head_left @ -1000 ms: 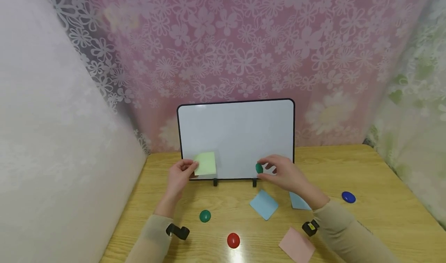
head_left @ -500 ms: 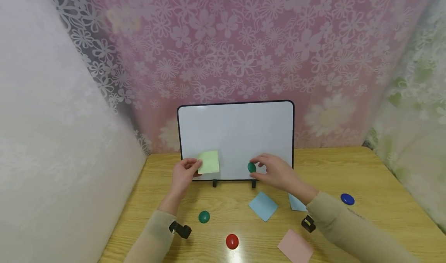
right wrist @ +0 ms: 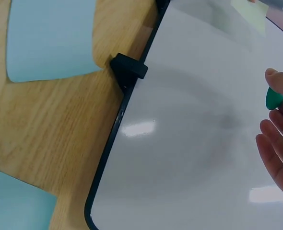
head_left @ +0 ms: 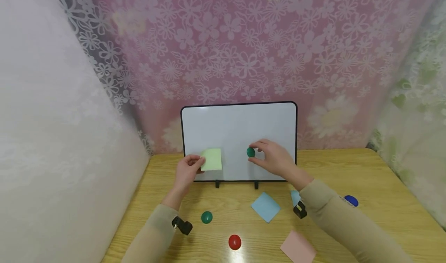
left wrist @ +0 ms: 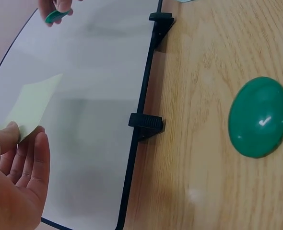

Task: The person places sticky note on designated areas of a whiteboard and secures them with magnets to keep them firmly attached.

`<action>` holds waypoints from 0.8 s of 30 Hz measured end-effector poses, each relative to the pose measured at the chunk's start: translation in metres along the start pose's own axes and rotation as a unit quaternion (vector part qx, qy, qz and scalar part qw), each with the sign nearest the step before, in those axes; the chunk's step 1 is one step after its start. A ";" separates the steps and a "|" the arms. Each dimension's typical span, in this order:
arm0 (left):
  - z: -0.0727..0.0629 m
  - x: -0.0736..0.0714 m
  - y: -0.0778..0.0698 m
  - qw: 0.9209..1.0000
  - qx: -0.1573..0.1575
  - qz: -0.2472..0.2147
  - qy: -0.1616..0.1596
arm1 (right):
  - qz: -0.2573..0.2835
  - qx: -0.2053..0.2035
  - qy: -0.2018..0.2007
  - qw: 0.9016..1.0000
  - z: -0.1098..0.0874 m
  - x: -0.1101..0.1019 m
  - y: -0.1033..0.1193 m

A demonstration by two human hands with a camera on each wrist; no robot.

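Note:
A small whiteboard [head_left: 240, 127] with a black frame stands upright on black feet [head_left: 217, 184]. My left hand [head_left: 187, 173] pinches a pale yellow-green sticky note [head_left: 211, 159] by its left edge, in front of the board's lower left. In the left wrist view the note [left wrist: 33, 103] stands out from the board, thumb on one face and fingers behind. My right hand [head_left: 277, 158] pinches a round green magnet [head_left: 250, 152] between thumb and forefinger, in front of the board's right half. The right wrist view shows that magnet [right wrist: 274, 98] with the other fingers loosely bent.
On the wooden table [head_left: 167, 232] lie another green magnet [head_left: 206, 217], a red magnet [head_left: 235, 242], a blue magnet [head_left: 351, 200], a blue note [head_left: 266, 207], a second blue note [head_left: 295, 197] partly hidden by my right arm, and a pink note [head_left: 298, 247]. A flowered wall covering [head_left: 244, 42] rises behind.
My left hand has moved slightly right and up with the sticky note. My right hand has gone left and up across the board with the green magnet.

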State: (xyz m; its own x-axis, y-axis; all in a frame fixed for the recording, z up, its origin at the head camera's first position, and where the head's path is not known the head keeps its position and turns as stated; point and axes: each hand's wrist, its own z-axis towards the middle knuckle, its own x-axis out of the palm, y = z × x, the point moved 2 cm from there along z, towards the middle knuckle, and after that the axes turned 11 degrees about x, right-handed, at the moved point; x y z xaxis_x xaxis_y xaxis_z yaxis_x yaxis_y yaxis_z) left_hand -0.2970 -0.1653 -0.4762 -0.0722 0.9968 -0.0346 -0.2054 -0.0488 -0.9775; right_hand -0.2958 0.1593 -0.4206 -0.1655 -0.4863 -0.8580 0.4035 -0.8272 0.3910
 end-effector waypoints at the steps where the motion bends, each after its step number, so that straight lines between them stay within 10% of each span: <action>1: 0.001 0.001 -0.001 1.000 0.001 -0.002 -0.002 | -0.001 0.004 -0.002 1.000 0.002 -0.001 -0.001; 24: 0.036 0.013 -0.034 0.997 0.053 0.021 -0.047 | -0.080 -0.051 -0.031 0.995 0.061 0.001 0.043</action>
State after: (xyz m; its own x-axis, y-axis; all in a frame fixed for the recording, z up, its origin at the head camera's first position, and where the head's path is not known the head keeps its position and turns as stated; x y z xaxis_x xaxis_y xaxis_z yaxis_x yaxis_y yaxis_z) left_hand -0.3262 -0.1534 -0.4354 -0.1730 0.9836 -0.0512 -0.3014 -0.1024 -0.9480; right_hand -0.3330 0.1063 -0.3840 -0.2881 -0.3694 -0.8835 0.4565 -0.8640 0.2124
